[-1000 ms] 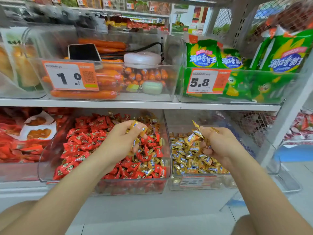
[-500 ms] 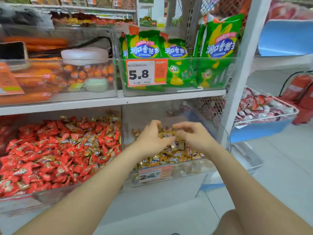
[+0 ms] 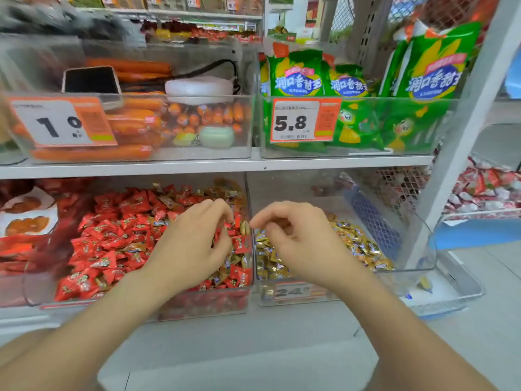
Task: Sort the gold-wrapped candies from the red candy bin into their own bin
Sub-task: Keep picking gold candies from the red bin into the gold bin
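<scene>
Picking gold strays out of the red bin, partly done.
At left the red bin (image 3: 203, 304) is mostly red candies (image 3: 112, 238), but gold candies (image 3: 228, 261) lie mixed through its right end and back, so plenty is left to move. There the left hand (image 3: 191, 246) dips in, fingers curled toward the thumb; whether they pinch a piece I cannot tell. Over the gold bin (image 3: 361, 286) hovers the right hand (image 3: 301, 244), fingers loosely curled, its grasp hidden. A gold pile (image 3: 358, 244) already lies in that bin.
</scene>
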`<state>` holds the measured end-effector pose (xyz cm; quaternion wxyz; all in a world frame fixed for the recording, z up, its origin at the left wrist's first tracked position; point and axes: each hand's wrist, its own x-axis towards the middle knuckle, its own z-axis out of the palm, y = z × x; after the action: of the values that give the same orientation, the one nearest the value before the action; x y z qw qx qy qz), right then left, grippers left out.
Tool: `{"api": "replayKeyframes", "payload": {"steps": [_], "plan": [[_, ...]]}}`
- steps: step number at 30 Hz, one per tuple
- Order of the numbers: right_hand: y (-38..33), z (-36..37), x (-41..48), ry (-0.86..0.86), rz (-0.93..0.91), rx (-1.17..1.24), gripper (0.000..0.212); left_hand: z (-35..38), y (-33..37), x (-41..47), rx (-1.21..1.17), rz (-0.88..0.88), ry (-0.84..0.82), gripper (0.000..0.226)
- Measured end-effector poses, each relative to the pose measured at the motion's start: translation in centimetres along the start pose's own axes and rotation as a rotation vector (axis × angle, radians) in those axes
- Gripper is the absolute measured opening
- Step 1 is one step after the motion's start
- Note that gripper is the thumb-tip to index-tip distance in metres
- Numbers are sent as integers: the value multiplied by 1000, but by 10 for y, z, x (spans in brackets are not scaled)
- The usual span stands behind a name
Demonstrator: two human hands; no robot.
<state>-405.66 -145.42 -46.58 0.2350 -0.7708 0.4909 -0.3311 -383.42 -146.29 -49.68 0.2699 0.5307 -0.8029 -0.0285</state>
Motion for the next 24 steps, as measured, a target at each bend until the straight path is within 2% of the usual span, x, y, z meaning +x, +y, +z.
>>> {"api": "replayKeyframes", "payload": {"steps": [2,4,6,8,10,13,15,19,22,24], "plan": [[-17,21,7,-52,-109,-74,35,-8,-37,-16,121,-80,-212,23],[-24,45,19,-137,-179,-205,34,-16,-62,-31,237,-166,-475,50],[-27,69,31,-244,-162,-374,32,-20,-75,-41,274,-219,-588,75],[-32,92,40,-313,-86,-522,28,-22,-80,-41,270,-248,-590,85],[-37,113,46,-308,26,-547,32,-22,-86,-38,313,-264,-585,87],[-40,135,55,-294,233,-467,52,-20,-95,-35,387,-287,-572,85],[-40,141,62,-336,350,-498,67,-21,-100,-32,417,-313,-524,81],[-36,145,82,-365,408,-513,80,-30,-105,-23,537,-400,-435,103],[-30,140,95,-335,484,-316,81,-33,-103,-16,557,-458,-534,121],[-28,135,100,-297,512,-245,87,-34,-104,-8,482,-492,-623,131]]}}
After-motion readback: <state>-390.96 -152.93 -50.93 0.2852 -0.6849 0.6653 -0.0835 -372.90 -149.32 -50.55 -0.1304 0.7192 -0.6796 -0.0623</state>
